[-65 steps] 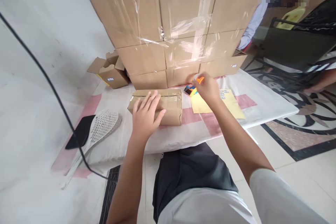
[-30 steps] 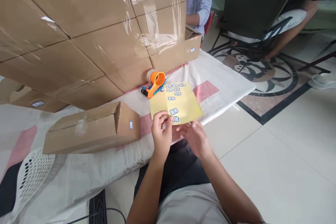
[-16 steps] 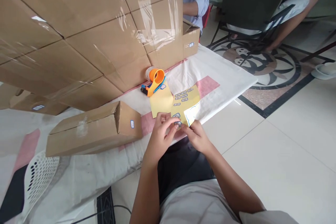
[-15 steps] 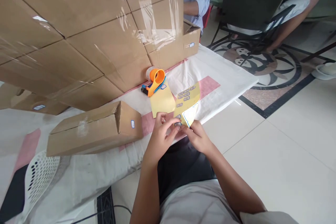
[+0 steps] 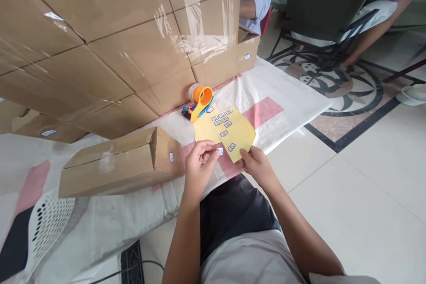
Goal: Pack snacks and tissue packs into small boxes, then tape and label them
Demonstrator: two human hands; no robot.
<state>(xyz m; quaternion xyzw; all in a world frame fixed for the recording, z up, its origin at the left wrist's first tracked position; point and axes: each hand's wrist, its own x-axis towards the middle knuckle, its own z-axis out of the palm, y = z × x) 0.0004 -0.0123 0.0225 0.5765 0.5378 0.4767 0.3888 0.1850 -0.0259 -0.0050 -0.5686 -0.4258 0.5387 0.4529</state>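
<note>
My left hand [image 5: 199, 164] pinches a small blue-edged sticker [image 5: 219, 151] just off the near edge of the yellow sticker sheet [image 5: 228, 132]. My right hand [image 5: 257, 165] grips that sheet by its near corner; several stickers remain on it. The sheet lies on a white and pink cloth [image 5: 276, 97]. A long brown cardboard box [image 5: 120, 162] rests to the left of my hands, its end face carrying a small sticker [image 5: 171, 156].
An orange and blue tape dispenser [image 5: 199, 100] sits behind the sheet. A wall of taped cardboard boxes [image 5: 116, 40] rises at the back. A white mesh swatter [image 5: 46, 226] lies at the left. Other people sit at the back right beside a black chair [image 5: 319, 9].
My right hand left the tape dispenser and my left hand left the box. Both hands came to the sheet, bent its corner up, and my left hand pulled a sticker free.
</note>
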